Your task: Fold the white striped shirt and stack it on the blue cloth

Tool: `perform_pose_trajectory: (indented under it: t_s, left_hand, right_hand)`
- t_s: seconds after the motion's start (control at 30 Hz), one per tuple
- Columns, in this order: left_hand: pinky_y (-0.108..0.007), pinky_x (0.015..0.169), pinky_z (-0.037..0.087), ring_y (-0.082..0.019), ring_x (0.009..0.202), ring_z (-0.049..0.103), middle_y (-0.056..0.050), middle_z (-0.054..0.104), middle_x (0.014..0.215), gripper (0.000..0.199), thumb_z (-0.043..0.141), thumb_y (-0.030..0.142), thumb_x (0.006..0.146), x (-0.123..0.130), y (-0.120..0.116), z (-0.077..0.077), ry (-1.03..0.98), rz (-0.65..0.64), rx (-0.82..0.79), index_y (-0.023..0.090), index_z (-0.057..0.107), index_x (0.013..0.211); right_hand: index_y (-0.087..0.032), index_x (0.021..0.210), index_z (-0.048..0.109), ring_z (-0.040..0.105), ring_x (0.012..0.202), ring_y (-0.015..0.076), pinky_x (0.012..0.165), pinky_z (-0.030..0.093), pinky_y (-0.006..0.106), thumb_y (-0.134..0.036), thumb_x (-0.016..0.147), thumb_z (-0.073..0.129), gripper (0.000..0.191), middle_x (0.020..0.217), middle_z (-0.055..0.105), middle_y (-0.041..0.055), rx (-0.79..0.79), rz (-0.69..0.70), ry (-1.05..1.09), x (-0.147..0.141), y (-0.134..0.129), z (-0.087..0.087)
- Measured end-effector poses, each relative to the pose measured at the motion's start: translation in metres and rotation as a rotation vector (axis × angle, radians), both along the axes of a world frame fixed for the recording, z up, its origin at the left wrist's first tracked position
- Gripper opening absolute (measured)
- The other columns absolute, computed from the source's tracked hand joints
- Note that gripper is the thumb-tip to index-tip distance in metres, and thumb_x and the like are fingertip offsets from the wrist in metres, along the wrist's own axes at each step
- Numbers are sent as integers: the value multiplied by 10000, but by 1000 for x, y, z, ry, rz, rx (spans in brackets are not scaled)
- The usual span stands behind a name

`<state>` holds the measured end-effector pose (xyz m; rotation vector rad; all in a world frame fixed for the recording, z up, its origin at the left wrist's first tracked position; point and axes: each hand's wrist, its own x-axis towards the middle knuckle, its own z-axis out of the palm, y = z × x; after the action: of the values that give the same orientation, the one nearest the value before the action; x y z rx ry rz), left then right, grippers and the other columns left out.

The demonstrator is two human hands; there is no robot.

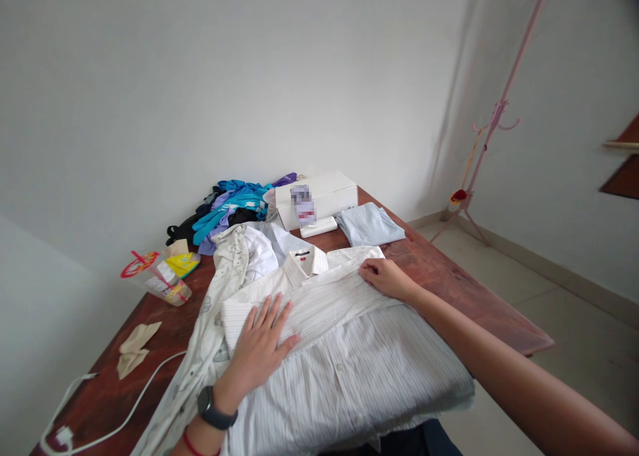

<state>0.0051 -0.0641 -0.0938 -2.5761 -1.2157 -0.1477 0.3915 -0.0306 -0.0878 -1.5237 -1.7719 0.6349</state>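
A pale striped shirt with a collar and buttons lies spread over the near part of the wooden table, its lower part hanging past the front edge. One sleeve is laid across its chest below the collar. My left hand, with a dark watch on the wrist, rests flat on the left side of the shirt, fingers spread. On the right, near the shoulder, my right hand has its fingers curled together on the sleeve fabric. A white patterned garment lies along the shirt's left side.
Behind the shirt are a heap of clothes, a white box and a folded light-blue cloth. A plastic cup, a napkin and a white cable lie left on the table. A pink stand is at right.
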Motion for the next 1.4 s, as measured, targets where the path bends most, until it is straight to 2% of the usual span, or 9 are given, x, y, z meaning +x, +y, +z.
perform_pose_trajectory:
  t_s: [0.13, 0.6, 1.03, 1.4]
  left_hand:
    - [-541, 1165, 345, -335, 1503, 336, -70, 313, 1664, 705, 392, 626, 1018, 0, 0, -1, 15, -11, 33, 296, 248, 1625]
    - [-570, 1155, 356, -347, 1507, 326, -70, 274, 1674, 710, 388, 623, 1021, 0, 0, -1, 28, 5, -1, 286, 235, 1627]
    - [-566, 1155, 355, -341, 1507, 328, -66, 282, 1672, 709, 393, 621, 1021, -1, 1, -3, 22, -1, 17, 292, 231, 1628]
    - [-564, 1159, 347, -337, 1511, 320, -67, 266, 1678, 710, 384, 619, 1024, -1, 1, -3, 30, 9, -1, 289, 218, 1631]
  right_hand:
    - [-182, 777, 683, 592, 629, 167, 600, 371, 260, -363, 912, 532, 272, 659, 680, 21, 1, 0, -13, 0, 0, -1]
    - [-183, 780, 686, 591, 624, 164, 603, 377, 258, -358, 902, 545, 256, 669, 692, 24, -19, -8, -2, 0, 1, 0]
    - [-184, 703, 652, 590, 592, 153, 593, 372, 255, -333, 899, 533, 273, 610, 672, 14, -18, -34, -3, 0, 2, 1]
    - [-187, 713, 658, 602, 587, 150, 595, 381, 250, -324, 895, 541, 257, 605, 685, 8, -34, -46, 24, 1, 3, 0]
